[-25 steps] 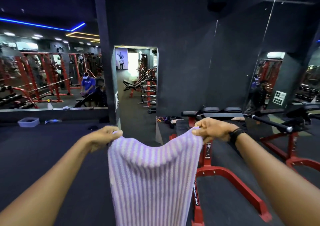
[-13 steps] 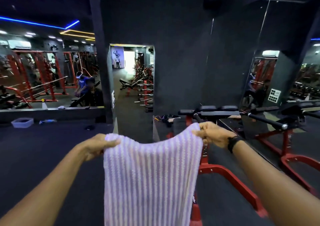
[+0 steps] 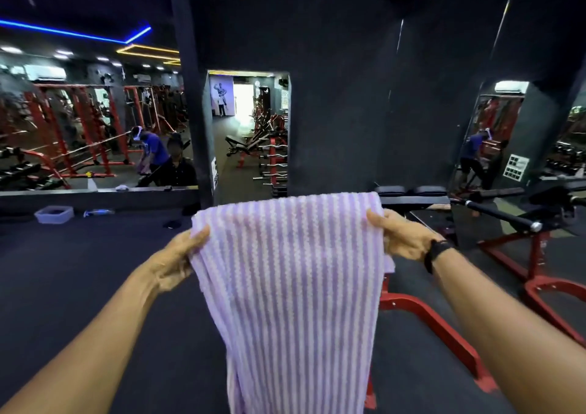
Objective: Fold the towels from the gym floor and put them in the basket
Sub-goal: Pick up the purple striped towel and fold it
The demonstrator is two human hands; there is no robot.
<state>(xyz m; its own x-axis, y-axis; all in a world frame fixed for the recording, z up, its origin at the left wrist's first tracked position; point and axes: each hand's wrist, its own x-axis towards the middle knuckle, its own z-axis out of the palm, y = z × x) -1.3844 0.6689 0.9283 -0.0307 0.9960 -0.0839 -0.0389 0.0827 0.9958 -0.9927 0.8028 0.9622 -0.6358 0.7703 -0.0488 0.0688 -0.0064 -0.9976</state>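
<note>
A purple and white striped towel (image 3: 291, 286) hangs lengthwise in front of me, its top edge stretched flat between both hands. My left hand (image 3: 177, 261) grips the towel's upper left corner. My right hand (image 3: 402, 239), with a black band at the wrist, grips the upper right corner. The towel's lower end runs out of the bottom of the view. A small pale basket (image 3: 54, 214) sits on the dark floor far to the left, by the mirror wall.
A red-framed bench machine (image 3: 444, 318) with black pads stands just behind and right of the towel. Mirrors line the left wall and right side. A doorway (image 3: 250, 134) straight ahead shows more red equipment. Dark rubber floor (image 3: 79, 280) spreads to the left.
Both hands moved apart and pulled the towel's sagging top edge taut and flat. The towel now spreads wider in front of me.
</note>
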